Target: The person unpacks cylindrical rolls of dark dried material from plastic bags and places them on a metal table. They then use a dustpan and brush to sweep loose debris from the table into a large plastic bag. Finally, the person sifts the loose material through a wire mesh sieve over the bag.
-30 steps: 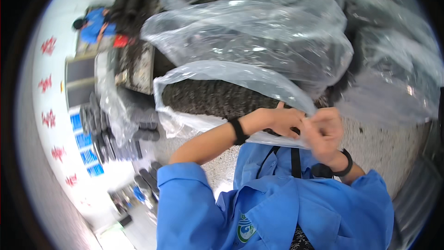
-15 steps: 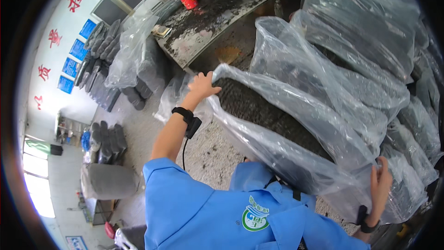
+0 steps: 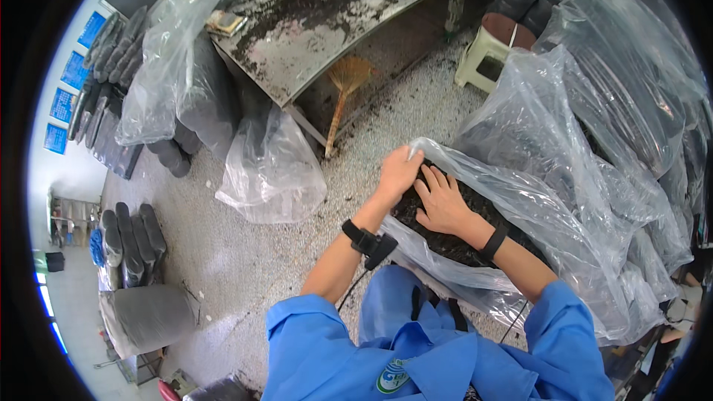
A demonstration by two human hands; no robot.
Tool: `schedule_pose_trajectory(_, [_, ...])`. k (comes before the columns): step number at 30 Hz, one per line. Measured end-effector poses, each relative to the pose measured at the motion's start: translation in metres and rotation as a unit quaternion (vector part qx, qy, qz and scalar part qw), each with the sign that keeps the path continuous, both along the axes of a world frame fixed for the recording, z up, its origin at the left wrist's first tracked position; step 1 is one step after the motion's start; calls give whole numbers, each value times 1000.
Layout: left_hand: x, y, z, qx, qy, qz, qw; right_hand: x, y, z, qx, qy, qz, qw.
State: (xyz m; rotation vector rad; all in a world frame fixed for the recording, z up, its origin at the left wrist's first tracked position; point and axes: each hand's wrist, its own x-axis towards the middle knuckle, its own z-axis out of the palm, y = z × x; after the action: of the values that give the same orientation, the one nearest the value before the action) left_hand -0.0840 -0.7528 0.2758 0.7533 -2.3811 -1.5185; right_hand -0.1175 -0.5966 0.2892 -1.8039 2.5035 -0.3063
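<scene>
The clear plastic bag (image 3: 520,215) lies open at its near end on the speckled floor (image 3: 245,252), directly in front of the person, and holds dark soil-like material (image 3: 445,241). All positions below are given from this bag.

The left hand (image 3: 399,173) sits at the bag's open rim, fingers curled over the plastic edge and closed on it. The right hand (image 3: 442,200) lies just beside it, inside the mouth, fingers spread flat on the dark material and gripping nothing. Both wrists carry black bands.

Beyond the bag stands a soiled metal desk (image 3: 334,37), with a straw broom (image 3: 343,93) leaning against its front. A smaller clear bag (image 3: 271,171), slack, lies on the floor between the bag and the desk. A pale plastic stool (image 3: 483,56) stands past the bag's far end. More filled clear bags (image 3: 631,67) are heaped against its far side.
</scene>
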Motion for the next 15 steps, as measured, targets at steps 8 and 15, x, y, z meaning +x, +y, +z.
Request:
schedule_pose_trajectory(8, [85, 94, 79, 216, 40, -107, 970, 94, 83, 53, 138, -79, -25, 987])
schedule_pose_trajectory(15, [102, 162, 122, 265, 102, -189, 940, 132, 109, 23, 475, 333, 96, 809])
